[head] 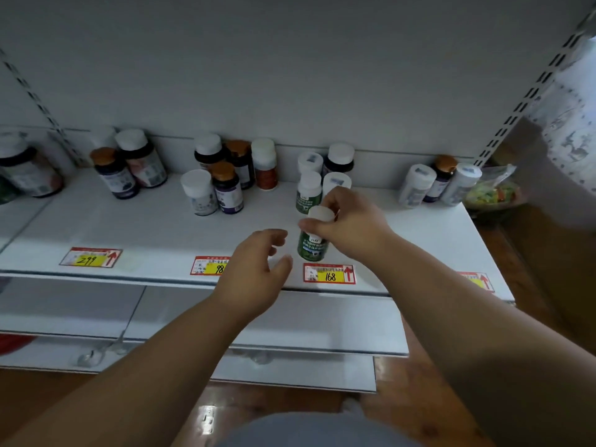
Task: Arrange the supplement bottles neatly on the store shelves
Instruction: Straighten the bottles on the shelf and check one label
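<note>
**Green bottle held at the shelf's front edge**

The right hand (346, 221) was clamped around the white cap and neck of a green-labelled supplement bottle (312, 245), which stood upright near the front of the white shelf (145, 227), directly behind the "168" price tag (329, 274); whether its base touched the shelf could not be told. The left hand (258, 269) hovered just to the left of that bottle, fingers curled and apart, holding nothing and not touching it.

Behind the "168" tag, further back, stood a second green-labelled bottle (309, 191) with three white-capped bottles close around it. To the left of the tag, behind the partly covered "98" tag (211, 266), five bottles with white and orange caps (222, 182) were bunched together. Further left, behind the "299" tag (92, 257), an orange-capped dark bottle (114, 174) leaned beside a white-capped one (142, 159). To the right of the "168" tag, at the back of the shelf, three more bottles (438, 182) stood tilted together, near the shelf's right end.
</note>
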### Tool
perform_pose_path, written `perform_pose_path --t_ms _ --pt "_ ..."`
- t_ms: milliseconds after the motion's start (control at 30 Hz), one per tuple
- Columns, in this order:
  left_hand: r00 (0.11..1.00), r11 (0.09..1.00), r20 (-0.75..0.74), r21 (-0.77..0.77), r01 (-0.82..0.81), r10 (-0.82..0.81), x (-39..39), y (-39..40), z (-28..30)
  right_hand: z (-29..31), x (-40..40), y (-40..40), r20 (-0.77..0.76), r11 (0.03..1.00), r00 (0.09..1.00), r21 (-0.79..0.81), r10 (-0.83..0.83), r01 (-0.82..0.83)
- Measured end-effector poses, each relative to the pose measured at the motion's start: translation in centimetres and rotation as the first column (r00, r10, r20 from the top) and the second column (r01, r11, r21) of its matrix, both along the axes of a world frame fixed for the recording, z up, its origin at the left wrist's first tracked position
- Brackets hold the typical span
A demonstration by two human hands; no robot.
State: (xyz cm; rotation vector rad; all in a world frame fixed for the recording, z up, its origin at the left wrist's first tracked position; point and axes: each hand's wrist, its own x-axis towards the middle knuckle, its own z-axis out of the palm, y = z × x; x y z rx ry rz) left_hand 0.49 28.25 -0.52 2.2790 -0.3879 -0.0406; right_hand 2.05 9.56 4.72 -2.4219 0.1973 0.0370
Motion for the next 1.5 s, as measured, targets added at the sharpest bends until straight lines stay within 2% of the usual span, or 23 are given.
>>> perform_pose_path --t_ms 200,567,800,900,1100,1267,1333,1500 --pt "0.998 0.983 0.030 0.176 0.053 -0.059 2.8 -0.5 -1.0 -1.4 2.4 0.8 -0.006 0.990 0.999 -0.131 0.042 -0.042" --pt "0.996 0.979 0.038 0.188 0.075 -0.084 3.7 0.2 -2.0 -2.7 1.6 1.3 0.024 0.978 0.992 -0.173 0.125 -0.119" --pt "0.996 0.984 0.050 0.166 0.070 -0.080 3.2 0.6 -1.8 -2.7 0.8 1.5 0.073 0.989 0.995 -0.134 0.070 -0.059" --pt "0.995 0.993 0.085 0.111 0.034 -0.044 3.0 0.5 -1.0 -2.3 0.2 0.6 0.112 0.992 0.993 -0.126 0.028 -0.014" --pt "0.970 0.998 0.242 0.052 -0.033 0.019 2.7 -2.1 2.2 -1.8 -0.8 -4.7 0.166 0.988 0.982 -0.110 -0.092 0.112" --pt "0.920 0.992 0.378 0.109 0.065 -0.102 2.7 -7.9 4.5 -2.2 0.6 -12.1 0.209 0.948 0.954 -0.191 -0.214 0.254" --pt "0.920 0.992 0.374 0.092 0.085 -0.113 2.9 -10.3 4.4 -2.1 1.5 -14.8 0.221 0.942 0.954 -0.221 -0.204 0.253" --pt "0.973 0.995 0.214 0.069 0.070 -0.083 3.1 -15.0 3.8 -2.0 4.6 -19.8 0.128 0.911 0.984 -0.379 -0.121 0.162"
